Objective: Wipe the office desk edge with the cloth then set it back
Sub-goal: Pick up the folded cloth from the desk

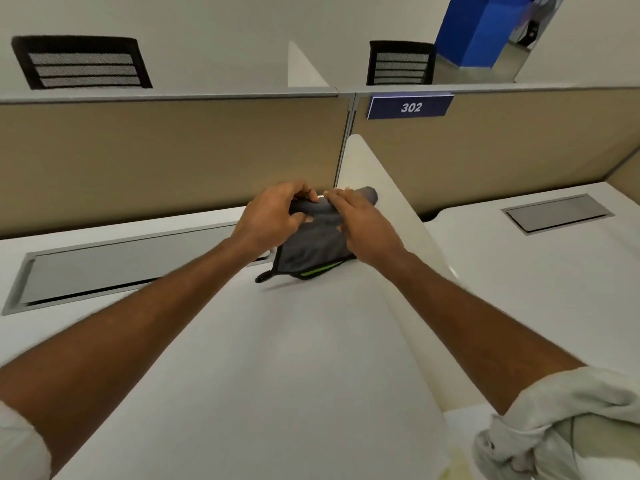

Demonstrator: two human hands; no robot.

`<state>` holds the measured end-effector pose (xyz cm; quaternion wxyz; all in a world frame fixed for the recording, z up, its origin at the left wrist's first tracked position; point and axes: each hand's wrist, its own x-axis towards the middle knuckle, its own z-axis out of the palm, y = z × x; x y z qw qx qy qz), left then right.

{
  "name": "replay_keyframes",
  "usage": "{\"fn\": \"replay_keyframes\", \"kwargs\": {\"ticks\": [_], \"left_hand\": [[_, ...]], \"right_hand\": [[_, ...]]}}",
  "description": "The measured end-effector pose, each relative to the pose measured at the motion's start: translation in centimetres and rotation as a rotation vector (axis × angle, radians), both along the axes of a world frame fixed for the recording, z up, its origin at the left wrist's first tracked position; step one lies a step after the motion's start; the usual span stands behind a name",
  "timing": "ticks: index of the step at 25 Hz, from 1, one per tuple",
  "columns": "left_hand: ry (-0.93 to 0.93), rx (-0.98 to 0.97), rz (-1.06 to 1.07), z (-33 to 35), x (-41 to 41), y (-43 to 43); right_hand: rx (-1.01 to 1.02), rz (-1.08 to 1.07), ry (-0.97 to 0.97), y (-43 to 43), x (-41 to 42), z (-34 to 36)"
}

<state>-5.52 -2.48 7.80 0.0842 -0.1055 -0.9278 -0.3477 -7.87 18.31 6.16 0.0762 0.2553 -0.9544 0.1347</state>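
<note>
A dark grey cloth [313, 249] with a green stripe and a small black loop hangs above the white desk [263, 358], held up near the far end. My left hand [270, 220] grips its upper left part with curled fingers. My right hand [363, 226] holds its upper right part, fingers laid over the fabric. The cloth's top is bunched between both hands, and its lower edge just touches or hovers over the desk. A white side divider [391, 216] runs along the desk's right edge, right beside the cloth.
A tan partition [156, 157] closes the back, with a blue "302" sign [410, 107]. A grey cable flap [114, 268] lies in the desk at left, another flap [557, 213] on the neighbouring desk. Two black chair backs [81, 64] stand beyond.
</note>
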Motion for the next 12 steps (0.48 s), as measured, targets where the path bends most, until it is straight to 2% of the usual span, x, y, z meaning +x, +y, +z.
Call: {"fn": "replay_keyframes", "kwargs": {"ticks": [3, 8, 12], "left_hand": [[0.048, 0.013, -0.021, 3.1, 4.5, 0.8], [0.071, 0.016, 0.004, 7.2, 12.4, 2.2], [0.064, 0.021, 0.005, 9.9, 19.8, 4.0]], "right_hand": [[-0.083, -0.005, 0.073, 1.3, 3.4, 3.5], [-0.092, 0.015, -0.001, 3.5, 11.7, 7.9], [-0.176, 0.054, -0.051, 6.3, 19.4, 10.0]]}}
